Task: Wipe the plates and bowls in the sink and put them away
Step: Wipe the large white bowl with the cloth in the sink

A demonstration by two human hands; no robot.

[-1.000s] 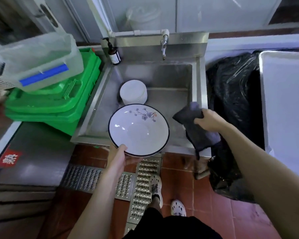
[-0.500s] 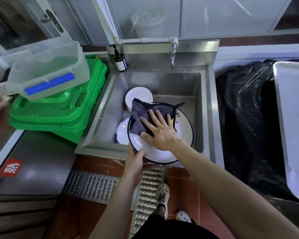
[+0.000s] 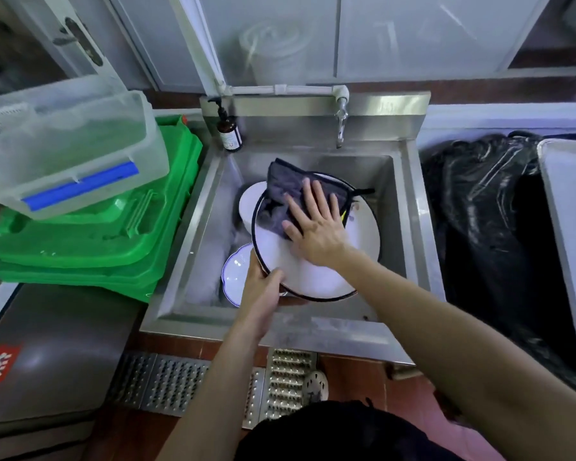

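Observation:
A large white bowl point(image 3: 359, 241) with a dark rim is held over the steel sink point(image 3: 409, 207). My left hand point(image 3: 263, 291) grips its near-left rim. My right hand point(image 3: 313, 224) lies flat, fingers spread, pressing a dark grey cloth point(image 3: 280, 191) into the bowl's far-left inside. Behind the bowl a stack of white plates point(image 3: 250, 201) shows at the sink's back left. A white plate with a blue rim point(image 3: 235, 277) lies in the sink under my left wrist.
A tap point(image 3: 340, 124) hangs over the sink's back, with a brown pump bottle point(image 3: 228, 134) at its left corner. Green trays point(image 3: 90, 247) carrying a clear plastic tub point(image 3: 70, 144) stand left. A black bag point(image 3: 479, 227) and a white tray point(image 3: 572, 234) are right.
One second ago the cloth hung from my right hand beside the bowl. It now lies inside the bowl under my flat hand, which has slid toward the bowl's far side.

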